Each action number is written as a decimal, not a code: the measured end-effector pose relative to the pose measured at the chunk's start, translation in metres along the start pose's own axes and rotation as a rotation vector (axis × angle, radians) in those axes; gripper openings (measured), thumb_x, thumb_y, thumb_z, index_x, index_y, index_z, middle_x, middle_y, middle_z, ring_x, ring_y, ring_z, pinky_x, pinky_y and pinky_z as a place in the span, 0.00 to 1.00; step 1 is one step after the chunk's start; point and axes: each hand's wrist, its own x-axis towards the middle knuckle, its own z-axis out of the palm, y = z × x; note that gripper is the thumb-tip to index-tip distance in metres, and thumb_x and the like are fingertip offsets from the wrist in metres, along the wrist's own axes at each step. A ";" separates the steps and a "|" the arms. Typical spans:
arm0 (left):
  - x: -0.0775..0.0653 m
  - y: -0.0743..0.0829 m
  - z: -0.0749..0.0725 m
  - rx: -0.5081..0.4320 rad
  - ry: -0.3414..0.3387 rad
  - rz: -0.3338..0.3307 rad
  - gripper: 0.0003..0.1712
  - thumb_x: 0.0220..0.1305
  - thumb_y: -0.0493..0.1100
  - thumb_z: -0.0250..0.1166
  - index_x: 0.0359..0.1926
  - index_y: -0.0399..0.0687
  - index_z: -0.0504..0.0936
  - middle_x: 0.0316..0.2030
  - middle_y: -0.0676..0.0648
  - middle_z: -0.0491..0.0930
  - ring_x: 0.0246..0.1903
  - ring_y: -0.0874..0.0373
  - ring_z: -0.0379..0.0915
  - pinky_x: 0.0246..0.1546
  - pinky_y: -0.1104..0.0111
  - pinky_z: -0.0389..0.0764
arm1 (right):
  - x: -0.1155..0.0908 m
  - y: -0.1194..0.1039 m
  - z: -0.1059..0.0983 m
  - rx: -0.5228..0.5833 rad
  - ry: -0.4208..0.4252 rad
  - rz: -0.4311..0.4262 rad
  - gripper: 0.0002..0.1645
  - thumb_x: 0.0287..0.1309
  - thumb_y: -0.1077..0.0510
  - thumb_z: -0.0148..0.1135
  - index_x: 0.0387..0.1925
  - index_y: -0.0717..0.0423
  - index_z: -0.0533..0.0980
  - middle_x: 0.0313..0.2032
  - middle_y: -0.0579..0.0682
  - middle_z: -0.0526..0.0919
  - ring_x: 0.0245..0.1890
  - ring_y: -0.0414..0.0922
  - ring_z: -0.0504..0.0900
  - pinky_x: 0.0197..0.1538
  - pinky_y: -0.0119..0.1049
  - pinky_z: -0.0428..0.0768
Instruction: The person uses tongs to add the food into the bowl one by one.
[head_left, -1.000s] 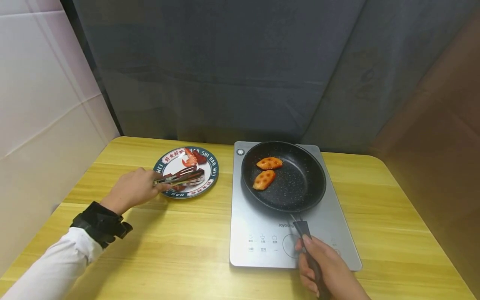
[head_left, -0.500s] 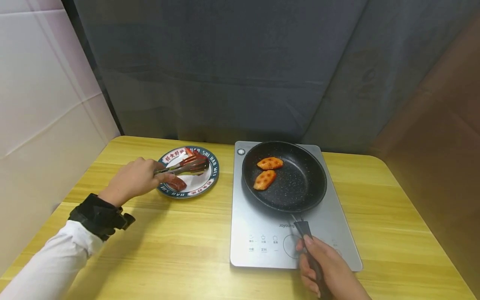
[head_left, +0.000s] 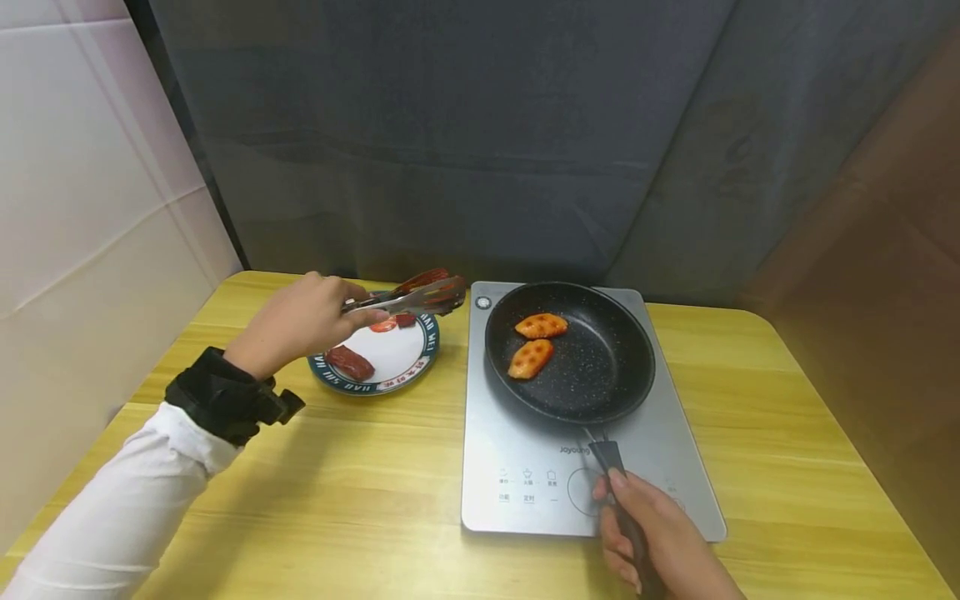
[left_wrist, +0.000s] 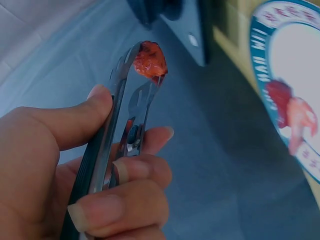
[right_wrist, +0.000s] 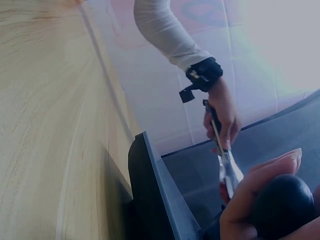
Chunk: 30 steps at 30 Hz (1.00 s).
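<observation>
My left hand (head_left: 300, 321) holds metal tongs (head_left: 423, 296) over the far right edge of the plate, fingers wrapped round the arms in the left wrist view. Pinched between the tong tips is a reddish piece of meat (left_wrist: 150, 60). Below, the round plate (head_left: 393, 348) with a dark patterned rim carries a dark red meat slab (head_left: 349, 363), a shrimp (head_left: 384, 325) and another red meat piece (head_left: 406, 320). My right hand (head_left: 648, 525) grips the handle (head_left: 607, 456) of a black frying pan (head_left: 592, 392), in which two browned chicken wings (head_left: 542, 326) lie.
Under the pan is a silver induction cooker (head_left: 517, 442) with touch controls. Both stand on a yellow wooden table (head_left: 390, 483). A dark curtain (head_left: 450, 142) closes off the back, with a pale sheet (head_left: 97, 167) at left and a brown one (head_left: 892, 225) at right.
My left hand has raised the tongs from the plate, carrying the piece of meat up and to the right towards the cooker. My right hand and the pan have stayed put.
</observation>
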 end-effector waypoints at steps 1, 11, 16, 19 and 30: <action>0.002 0.004 -0.002 -0.009 -0.004 -0.001 0.28 0.63 0.60 0.62 0.48 0.40 0.83 0.20 0.52 0.76 0.19 0.56 0.67 0.21 0.64 0.64 | 0.000 -0.001 0.000 -0.002 0.003 0.002 0.24 0.73 0.40 0.39 0.47 0.58 0.63 0.21 0.44 0.66 0.17 0.40 0.68 0.21 0.35 0.64; 0.022 0.044 -0.006 -0.040 -0.028 0.028 0.30 0.64 0.62 0.59 0.54 0.44 0.80 0.27 0.55 0.83 0.26 0.56 0.74 0.30 0.61 0.70 | 0.000 -0.004 0.004 -0.009 0.040 0.028 0.25 0.72 0.39 0.41 0.47 0.58 0.63 0.21 0.45 0.66 0.16 0.40 0.68 0.21 0.33 0.67; 0.035 0.066 0.000 -0.030 -0.020 0.054 0.32 0.63 0.63 0.60 0.57 0.46 0.80 0.47 0.48 0.81 0.36 0.55 0.77 0.31 0.62 0.74 | -0.001 -0.004 0.003 0.007 0.038 0.037 0.25 0.71 0.39 0.41 0.48 0.58 0.62 0.21 0.45 0.66 0.17 0.40 0.68 0.22 0.33 0.68; 0.042 0.079 0.005 -0.016 -0.026 0.080 0.32 0.63 0.64 0.60 0.56 0.47 0.80 0.49 0.47 0.81 0.40 0.53 0.77 0.32 0.61 0.75 | 0.000 -0.004 0.003 0.008 0.033 0.034 0.25 0.71 0.39 0.41 0.47 0.58 0.63 0.21 0.45 0.66 0.17 0.40 0.68 0.22 0.33 0.68; 0.064 0.119 0.025 0.053 -0.022 0.160 0.28 0.60 0.68 0.59 0.48 0.54 0.85 0.36 0.52 0.81 0.34 0.56 0.75 0.32 0.63 0.76 | 0.001 -0.002 0.001 -0.016 0.010 -0.011 0.24 0.73 0.41 0.40 0.46 0.59 0.63 0.21 0.45 0.66 0.16 0.39 0.68 0.21 0.35 0.65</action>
